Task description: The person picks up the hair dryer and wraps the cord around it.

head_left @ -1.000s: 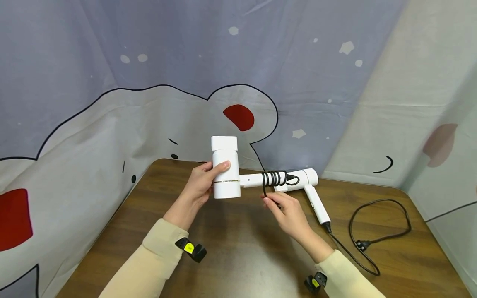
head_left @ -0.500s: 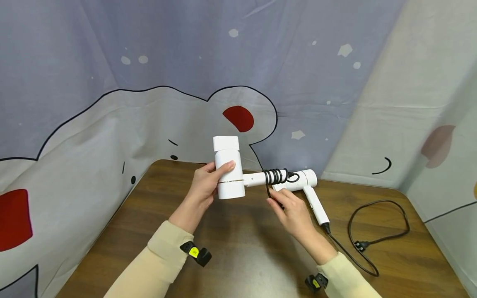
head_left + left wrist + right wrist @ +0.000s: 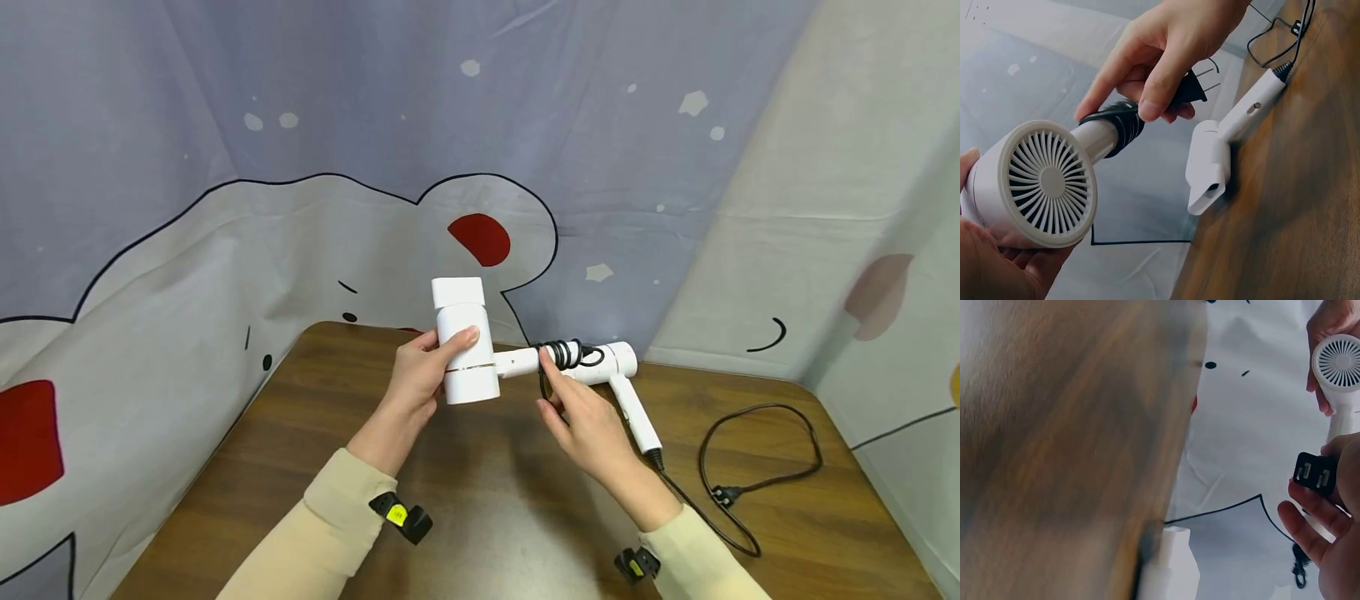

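My left hand point(image 3: 414, 371) grips the barrel of a white hair dryer point(image 3: 467, 317) above the table, thumb across its front. The dryer's handle points right, with its black cord point(image 3: 567, 353) wound round it in several turns. At that handle, my right hand point(image 3: 594, 429) pinches the black two-pin plug point(image 3: 1191, 90), its index finger stretched to the coils. In the left wrist view the plug's pins stick out past the fingers and the dryer's round intake grille point(image 3: 1052, 182) faces the camera. The right wrist view shows the plug point(image 3: 1314, 473) between thumb and fingers.
Behind the wound handle, a second white hair dryer point(image 3: 637, 412) lies on the wooden table point(image 3: 465, 533). Its black cord point(image 3: 757, 546) loops over the right side, with a plug point(image 3: 726, 495) there. A printed curtain point(image 3: 375, 250) hangs behind the table's far edge.
The held dryer and my left hand have shifted slightly right and down. My right index finger has reached up onto the coils, and the cord's loose end is now wound closer to the handle.
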`<state>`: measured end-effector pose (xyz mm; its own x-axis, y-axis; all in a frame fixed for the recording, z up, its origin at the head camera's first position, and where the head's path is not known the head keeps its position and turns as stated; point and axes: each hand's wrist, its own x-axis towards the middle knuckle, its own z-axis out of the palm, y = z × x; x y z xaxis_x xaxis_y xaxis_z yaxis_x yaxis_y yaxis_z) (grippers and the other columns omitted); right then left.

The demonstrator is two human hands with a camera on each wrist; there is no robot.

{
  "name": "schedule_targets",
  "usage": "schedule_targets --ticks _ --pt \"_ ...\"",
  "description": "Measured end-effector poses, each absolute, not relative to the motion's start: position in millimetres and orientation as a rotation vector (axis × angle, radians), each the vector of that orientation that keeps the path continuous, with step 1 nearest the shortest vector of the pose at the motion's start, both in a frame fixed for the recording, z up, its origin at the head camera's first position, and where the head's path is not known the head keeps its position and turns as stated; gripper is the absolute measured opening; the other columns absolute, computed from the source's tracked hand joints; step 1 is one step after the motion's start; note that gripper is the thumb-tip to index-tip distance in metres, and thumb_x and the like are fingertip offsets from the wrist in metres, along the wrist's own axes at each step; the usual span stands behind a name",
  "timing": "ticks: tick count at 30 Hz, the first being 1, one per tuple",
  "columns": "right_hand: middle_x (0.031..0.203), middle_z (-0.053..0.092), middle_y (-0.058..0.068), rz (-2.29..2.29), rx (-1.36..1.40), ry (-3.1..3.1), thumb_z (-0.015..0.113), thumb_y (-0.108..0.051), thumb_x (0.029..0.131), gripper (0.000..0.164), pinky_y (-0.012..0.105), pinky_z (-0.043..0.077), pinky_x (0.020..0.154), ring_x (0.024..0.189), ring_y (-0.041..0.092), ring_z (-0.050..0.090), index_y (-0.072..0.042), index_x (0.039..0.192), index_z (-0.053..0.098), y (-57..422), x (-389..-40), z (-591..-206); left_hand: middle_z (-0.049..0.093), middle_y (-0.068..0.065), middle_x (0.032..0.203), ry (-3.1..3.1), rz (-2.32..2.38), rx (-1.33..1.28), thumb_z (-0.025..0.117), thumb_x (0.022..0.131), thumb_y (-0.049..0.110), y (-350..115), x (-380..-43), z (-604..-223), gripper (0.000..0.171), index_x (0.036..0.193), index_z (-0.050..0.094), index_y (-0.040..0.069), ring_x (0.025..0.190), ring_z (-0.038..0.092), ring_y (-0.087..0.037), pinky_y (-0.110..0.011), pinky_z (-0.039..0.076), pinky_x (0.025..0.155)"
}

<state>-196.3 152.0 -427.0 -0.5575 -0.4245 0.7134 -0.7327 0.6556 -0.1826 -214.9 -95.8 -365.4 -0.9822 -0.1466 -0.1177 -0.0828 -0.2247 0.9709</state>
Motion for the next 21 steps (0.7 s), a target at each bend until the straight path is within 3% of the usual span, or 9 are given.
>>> schedule_targets --ticks 5,8,11,15,21 --pt "0.084 0.059 0.005 0.502 0.888 -2.187 0.080 -0.007 0.090 0.068 0.040 0.049 0.061 0.073 0.023 0.054 -0.002 0.153 0.055 156.4 -201.0 -427.0 0.076 -0.011 0.100 -1.906 -2.413 0.340 0.089 0.088 0.027 -93.5 -214.1 -365.6 0.047 0.124 0.074 -0.001 0.078 0.073 -0.019 -0.036 0.060 0.069" --pt "0.096 0.062 0.012 0.468 0.885 -2.163 0.081 -0.008 0.088 0.066 0.046 0.050 0.069 0.082 0.031 0.058 -0.005 0.150 0.060 158.5 -204.1 -425.4 0.076 -0.011 0.100 -1.902 -2.418 0.370 0.089 0.088 0.029 -91.7 -214.2 -367.1 0.049 0.124 0.074 0.000 0.078 0.073 -0.019 -0.035 0.060 0.068" --pt "0.123 0.064 0.019 0.425 0.890 -2.177 0.082 -0.013 0.087 0.064 0.054 0.052 0.084 0.106 0.041 0.061 -0.005 0.148 0.062 160.5 -206.5 -423.7 0.076 -0.012 0.100 -1.896 -2.425 0.393 0.090 0.087 0.031 -88.8 -214.5 -368.3 0.051 0.126 0.074 0.000 0.078 0.073 -0.019 -0.035 0.060 0.066" --pt "0.154 0.055 0.021 0.370 0.933 -2.220 0.082 -0.022 0.087 0.067 0.064 0.048 0.106 0.137 0.047 0.054 0.002 0.147 0.061 160.9 -207.7 -419.8 0.077 -0.012 0.101 -1.876 -2.433 0.438 0.091 0.086 0.031 -84.8 -215.4 -371.0 0.054 0.128 0.074 0.001 0.078 0.073 -0.019 -0.035 0.060 0.065" --pt "0.149 0.059 0.027 0.349 0.955 -2.276 0.084 -0.025 0.087 0.069 0.064 0.045 0.112 0.136 0.043 0.059 0.010 0.142 0.061 159.0 -208.4 -414.8 0.076 -0.013 0.102 -1.837 -2.451 0.474 0.091 0.086 0.031 -76.9 -217.0 -375.1 0.055 0.128 0.074 0.001 0.079 0.073 -0.020 -0.035 0.060 0.064"
